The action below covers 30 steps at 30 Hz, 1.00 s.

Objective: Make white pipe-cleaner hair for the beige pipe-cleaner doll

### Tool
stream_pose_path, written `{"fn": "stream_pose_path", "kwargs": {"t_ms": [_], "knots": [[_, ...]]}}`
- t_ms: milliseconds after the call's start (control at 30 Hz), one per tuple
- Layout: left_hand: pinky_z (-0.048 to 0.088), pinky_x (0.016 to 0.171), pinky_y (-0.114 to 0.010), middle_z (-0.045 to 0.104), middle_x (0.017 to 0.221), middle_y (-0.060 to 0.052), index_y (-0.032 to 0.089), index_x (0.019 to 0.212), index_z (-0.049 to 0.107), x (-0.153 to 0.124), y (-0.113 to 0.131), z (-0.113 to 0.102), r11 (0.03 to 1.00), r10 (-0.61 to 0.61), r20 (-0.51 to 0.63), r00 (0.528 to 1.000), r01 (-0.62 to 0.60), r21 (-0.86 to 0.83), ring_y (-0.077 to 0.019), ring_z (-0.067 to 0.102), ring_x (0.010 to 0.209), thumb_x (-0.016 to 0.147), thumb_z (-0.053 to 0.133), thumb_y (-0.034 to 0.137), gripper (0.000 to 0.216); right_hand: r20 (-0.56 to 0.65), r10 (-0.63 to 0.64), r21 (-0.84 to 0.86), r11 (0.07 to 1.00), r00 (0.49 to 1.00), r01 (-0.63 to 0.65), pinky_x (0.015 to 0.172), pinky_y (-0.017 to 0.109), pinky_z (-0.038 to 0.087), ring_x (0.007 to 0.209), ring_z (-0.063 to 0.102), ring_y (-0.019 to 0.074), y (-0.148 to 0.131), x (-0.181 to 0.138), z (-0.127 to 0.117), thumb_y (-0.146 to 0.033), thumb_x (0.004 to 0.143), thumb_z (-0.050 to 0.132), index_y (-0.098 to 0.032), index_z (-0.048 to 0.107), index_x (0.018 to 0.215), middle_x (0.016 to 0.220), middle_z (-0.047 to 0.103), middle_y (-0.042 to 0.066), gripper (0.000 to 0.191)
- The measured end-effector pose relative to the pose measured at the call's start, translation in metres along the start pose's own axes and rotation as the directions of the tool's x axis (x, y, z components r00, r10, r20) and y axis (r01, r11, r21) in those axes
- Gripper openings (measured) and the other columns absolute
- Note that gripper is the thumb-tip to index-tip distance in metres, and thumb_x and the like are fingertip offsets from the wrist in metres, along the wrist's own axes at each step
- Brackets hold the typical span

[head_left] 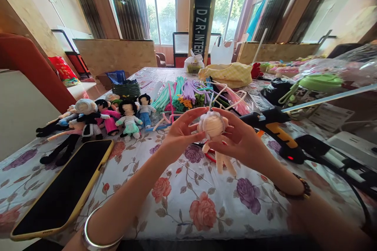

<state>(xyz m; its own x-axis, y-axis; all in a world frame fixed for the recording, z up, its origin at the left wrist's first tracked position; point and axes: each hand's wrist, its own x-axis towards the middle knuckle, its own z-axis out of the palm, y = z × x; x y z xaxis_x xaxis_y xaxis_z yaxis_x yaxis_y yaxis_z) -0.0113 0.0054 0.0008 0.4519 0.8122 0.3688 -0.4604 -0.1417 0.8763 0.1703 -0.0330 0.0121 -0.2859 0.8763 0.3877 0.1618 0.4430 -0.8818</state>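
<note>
Above the floral tablecloth (188, 200) both hands hold a small unfinished doll (214, 133) made of pale peach pipe cleaner, with a round head and thin dangling legs. My right hand (240, 141) wraps its fingers round the doll's head and body from the right. My left hand (179, 133) touches the head from the left, with thumb and fingertips pinched on it and the other fingers stretched up.
A black and orange glue gun (275, 133) lies right of the hands, its cord trailing right. A phone (66, 188) in a yellow case lies at the near left. Several finished dolls (103, 119) lie behind it. Bundles of coloured pipe cleaners (188, 96) sit mid-table, with bags beyond.
</note>
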Motion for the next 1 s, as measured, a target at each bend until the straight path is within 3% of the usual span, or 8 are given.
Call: {"fn": "stream_pose_path", "kwargs": {"t_ms": [333,567,767,900,1000], "knots": [[0.050,0.087,-0.028,0.050,0.138,-0.002,0.030,0.115,0.060,-0.002,0.003,0.002,0.999,-0.035,-0.033,0.999,0.034,-0.025,-0.0179,0.061,0.103,0.076,0.069,0.026,0.040,-0.103,0.082,0.174,0.983,0.991,-0.063,0.075,0.037,0.060,0.088,0.068,0.0196,-0.002,-0.001,0.010,-0.030,0.076,0.068,-0.026,0.042,0.135,0.101,0.070,0.004,0.064],[0.050,0.082,-0.025,0.060,0.123,-0.002,0.029,0.116,0.062,-0.003,0.002,0.008,0.996,-0.087,-0.065,0.994,0.086,-0.025,-0.0172,0.061,0.099,0.077,0.067,0.030,0.039,-0.188,0.037,0.125,0.992,0.982,-0.013,0.069,0.035,0.061,0.083,0.069,0.0188,0.002,-0.001,0.015,-0.030,0.077,0.067,-0.028,0.047,0.128,0.100,0.069,0.003,0.055],[0.048,0.077,-0.025,0.062,0.118,-0.002,0.029,0.116,0.061,-0.003,-0.002,0.008,0.994,0.014,-0.060,0.998,-0.007,0.108,-0.0176,0.060,0.097,0.079,0.066,0.033,0.037,-0.194,0.026,0.108,0.994,0.981,-0.005,0.059,0.030,0.059,0.076,0.069,0.0168,0.001,0.000,0.016,-0.031,0.076,0.068,-0.028,0.048,0.120,0.109,0.065,0.004,0.048],[0.047,0.067,-0.026,0.067,0.103,-0.003,0.028,0.116,0.060,-0.005,0.000,0.010,0.983,0.023,-0.062,0.998,-0.012,0.182,-0.0164,0.060,0.082,0.079,0.064,0.037,0.038,-0.192,0.026,0.070,0.997,0.981,-0.013,0.052,0.026,0.056,0.069,0.068,0.0149,0.000,-0.001,0.018,-0.033,0.076,0.067,-0.025,0.048,0.119,0.105,0.066,0.005,0.047],[0.046,0.067,-0.027,0.067,0.094,-0.003,0.028,0.115,0.060,-0.006,0.000,0.013,0.977,0.037,-0.047,0.998,-0.026,0.212,-0.0159,0.060,0.077,0.082,0.061,0.038,0.035,-0.207,0.030,0.087,0.996,0.978,-0.012,0.051,0.025,0.055,0.067,0.067,0.0143,-0.002,-0.002,0.019,-0.033,0.075,0.068,-0.025,0.049,0.116,0.105,0.067,0.005,0.047]]}}
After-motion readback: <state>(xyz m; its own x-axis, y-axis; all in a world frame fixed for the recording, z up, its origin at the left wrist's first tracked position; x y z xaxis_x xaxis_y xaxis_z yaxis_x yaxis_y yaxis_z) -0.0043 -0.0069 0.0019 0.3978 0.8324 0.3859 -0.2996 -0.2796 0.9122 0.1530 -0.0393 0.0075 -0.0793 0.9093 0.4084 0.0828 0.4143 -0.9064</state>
